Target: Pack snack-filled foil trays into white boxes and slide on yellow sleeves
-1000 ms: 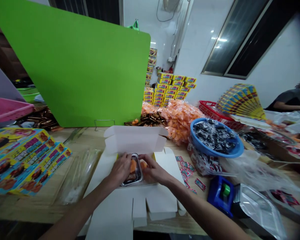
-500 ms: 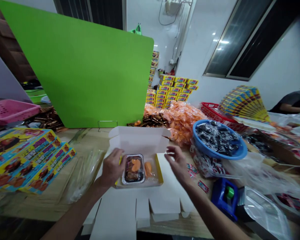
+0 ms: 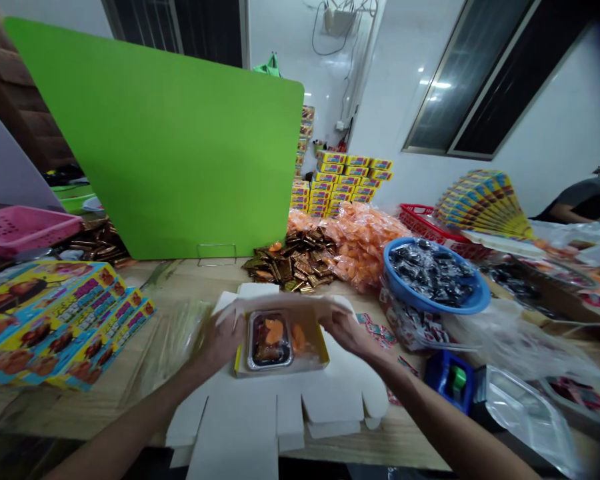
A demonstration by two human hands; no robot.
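An unfolded-front cardboard box (image 3: 321, 360), white with yellow side walls, lies in front of me. Inside it, on the left, sits a black foil tray (image 3: 253, 365) with brown contents and an orange piece (image 3: 274, 331) on top. Beside the tray lies an orange packet (image 3: 299, 337) in clear wrap. My left hand (image 3: 226, 333) is closed at the box's back left corner, and my right hand (image 3: 344, 328) is closed at the back right corner. Between them the back lid panel leans forward over the box, smeared by motion. Flat white box blanks (image 3: 240, 427) lie underneath.
Printed boxes (image 3: 65, 320) and clear plastic sleeves (image 3: 167, 350) are at left. A green board (image 3: 190, 160) stands behind. Brown sachets (image 3: 297, 263), orange packets (image 3: 365, 240), a blue basin (image 3: 473, 303) of black packets and a blue tape dispenser (image 3: 447, 383) are toward the right.
Both hands have gone from beside the box to its back corners. The back panel, upright before, now tips forward, uncovering more brown sachets behind it.
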